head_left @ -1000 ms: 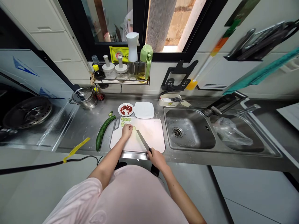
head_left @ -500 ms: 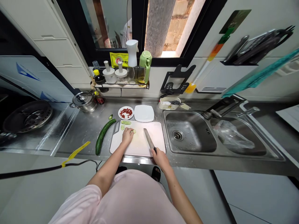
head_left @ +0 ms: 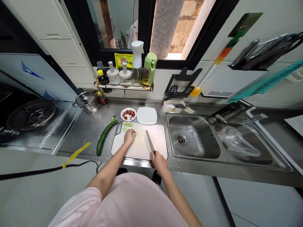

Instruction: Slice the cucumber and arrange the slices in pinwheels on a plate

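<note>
My right hand (head_left: 159, 162) is closed around the black handle of a kitchen knife (head_left: 149, 139), whose blade lies low over the right half of a white cutting board (head_left: 142, 150). On the board's left half, my left hand (head_left: 129, 137) has its fingers drawn together at a small pale green cucumber slice (head_left: 136, 134); how many slices are under the fingertips is hidden. Several cut cucumber slices (head_left: 128, 124) lie in a row near the board's far left corner. Left of the board rests a long dark green cucumber (head_left: 104, 138), with a cut-off cucumber end (head_left: 113, 118) beyond it.
Behind the board stand a plate (head_left: 124, 110) of chopped red pieces and a white square plate (head_left: 146, 115). A double sink (head_left: 194, 135) is on the right, a plastic bag (head_left: 236, 142) in its far basin. A lidded pot (head_left: 87, 102) and a frying pan (head_left: 32, 113) are leftward.
The knife's handle and my right hand have shifted slightly left and toward me. My left hand stays by the slice. The whole view has tilted a little.
</note>
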Available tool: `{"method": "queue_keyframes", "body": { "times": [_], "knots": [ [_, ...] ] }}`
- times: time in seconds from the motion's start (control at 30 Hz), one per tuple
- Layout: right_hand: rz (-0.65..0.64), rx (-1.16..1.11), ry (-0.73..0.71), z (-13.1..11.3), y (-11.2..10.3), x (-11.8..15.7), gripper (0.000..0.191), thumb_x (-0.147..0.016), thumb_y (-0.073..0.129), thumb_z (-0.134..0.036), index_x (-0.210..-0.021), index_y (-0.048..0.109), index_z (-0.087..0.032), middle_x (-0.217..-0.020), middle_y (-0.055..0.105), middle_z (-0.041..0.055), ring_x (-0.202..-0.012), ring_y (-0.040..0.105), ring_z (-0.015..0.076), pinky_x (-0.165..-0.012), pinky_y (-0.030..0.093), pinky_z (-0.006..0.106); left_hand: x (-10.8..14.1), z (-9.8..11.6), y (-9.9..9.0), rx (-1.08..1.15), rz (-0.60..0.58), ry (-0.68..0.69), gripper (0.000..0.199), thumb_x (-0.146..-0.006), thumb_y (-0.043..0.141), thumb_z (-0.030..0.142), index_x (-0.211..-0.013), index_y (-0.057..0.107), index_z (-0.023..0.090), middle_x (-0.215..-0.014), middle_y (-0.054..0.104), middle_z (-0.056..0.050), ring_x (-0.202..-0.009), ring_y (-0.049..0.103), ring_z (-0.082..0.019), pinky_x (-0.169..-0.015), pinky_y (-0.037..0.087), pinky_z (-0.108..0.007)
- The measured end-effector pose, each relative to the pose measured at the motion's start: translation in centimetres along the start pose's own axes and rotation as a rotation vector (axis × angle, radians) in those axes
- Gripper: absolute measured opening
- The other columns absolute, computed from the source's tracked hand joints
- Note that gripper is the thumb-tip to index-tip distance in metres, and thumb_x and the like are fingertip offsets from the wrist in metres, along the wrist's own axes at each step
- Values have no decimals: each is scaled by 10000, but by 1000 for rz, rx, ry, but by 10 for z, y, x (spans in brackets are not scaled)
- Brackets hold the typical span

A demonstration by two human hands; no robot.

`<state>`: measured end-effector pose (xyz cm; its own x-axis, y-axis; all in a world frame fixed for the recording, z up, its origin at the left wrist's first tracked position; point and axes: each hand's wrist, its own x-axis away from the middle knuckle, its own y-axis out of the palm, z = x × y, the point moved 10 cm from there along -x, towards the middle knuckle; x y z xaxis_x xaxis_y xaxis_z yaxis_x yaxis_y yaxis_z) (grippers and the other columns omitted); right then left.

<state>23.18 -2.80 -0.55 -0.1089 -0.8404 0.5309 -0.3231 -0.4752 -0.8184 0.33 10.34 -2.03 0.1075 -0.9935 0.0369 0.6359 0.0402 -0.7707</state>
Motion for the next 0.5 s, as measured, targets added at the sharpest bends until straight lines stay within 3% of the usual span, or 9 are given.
{"method": "queue_keyframes", "body": {
  "times": [0.13,0.27,0.5],
  "knots": [
    [5,10,-1,-4,4,1,410,-978,236,-413,-1088,543,-166,-981,680,135,-945,643,244,-757,433,323,-1,-5,0,148,3,-59,46,-756,592,213,-797,608,196,-796,628,-2,-721,578,-121,-690,435,-231],
    [22,19,-21,-9,7,1,403,-975,237,-411,-1070,538,-162,-966,681,137,-923,648,256,-739,435,333,2,-10,1,310,-12,-83,108,-754,595,246,-840,617,185,-727,633,16,-661,574,-101,-639,442,-205],
    [-16,-4,-39,2,6,-5,413,-974,241,-438,-1072,544,-175,-996,676,131,-949,637,239,-746,424,316,16,-21,-12,275,-138,-12,168,-744,583,242,-861,684,176,-740,669,-10,-675,597,-115,-657,464,-217]
  ]
}}
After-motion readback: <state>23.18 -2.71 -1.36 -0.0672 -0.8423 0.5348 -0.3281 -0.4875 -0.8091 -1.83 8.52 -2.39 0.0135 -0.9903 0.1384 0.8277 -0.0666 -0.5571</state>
